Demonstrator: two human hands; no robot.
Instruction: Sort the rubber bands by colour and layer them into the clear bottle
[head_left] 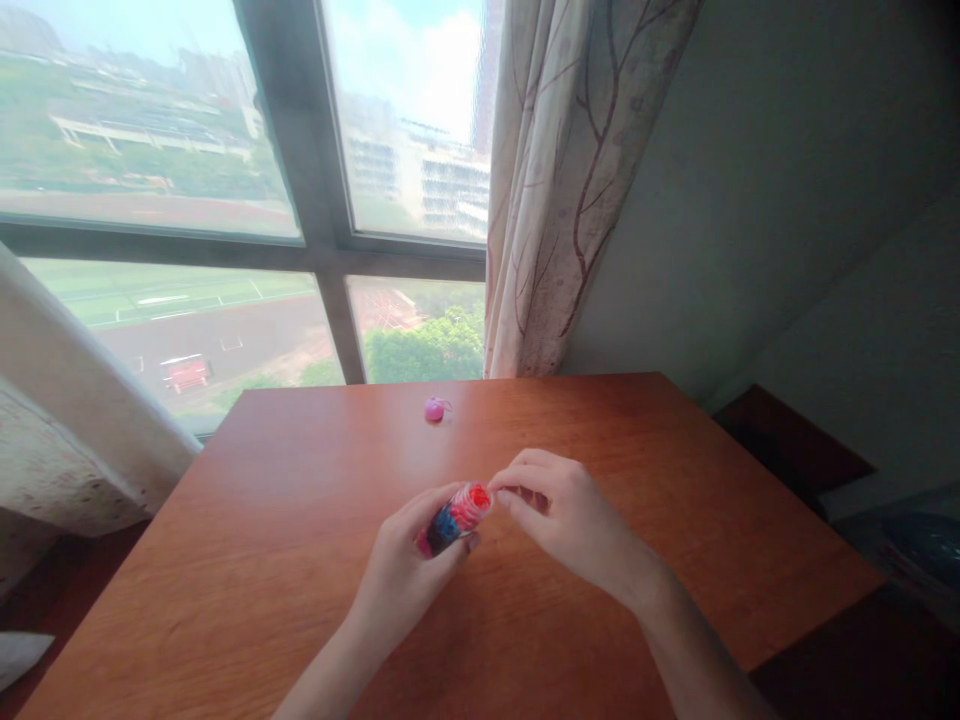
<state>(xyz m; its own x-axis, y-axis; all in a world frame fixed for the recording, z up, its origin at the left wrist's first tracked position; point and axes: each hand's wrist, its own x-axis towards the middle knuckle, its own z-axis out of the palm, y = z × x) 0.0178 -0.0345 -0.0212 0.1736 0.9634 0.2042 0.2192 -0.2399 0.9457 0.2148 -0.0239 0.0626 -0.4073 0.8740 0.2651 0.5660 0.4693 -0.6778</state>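
Note:
My left hand (405,545) is wrapped round a small bottle (454,518) with a red, white and blue patterned body. The bottle is tilted, its open mouth pointing up and to the right, and something red shows inside the rim. Right beside that mouth, my right hand (559,510) has its thumb and forefinger brought together in a pinch. Whatever those fingertips hold, if anything, is too small to make out. Farther back on the table lies a small pink cap-like piece (434,409) with a thin loop, apart from both hands.
The brown wooden table (247,520) reaches to a large window (322,250) at the back. A patterned curtain (540,200) hangs behind the table's far edge, and another curtain (75,400) hangs at the left. A dark wall (750,200) stands to the right.

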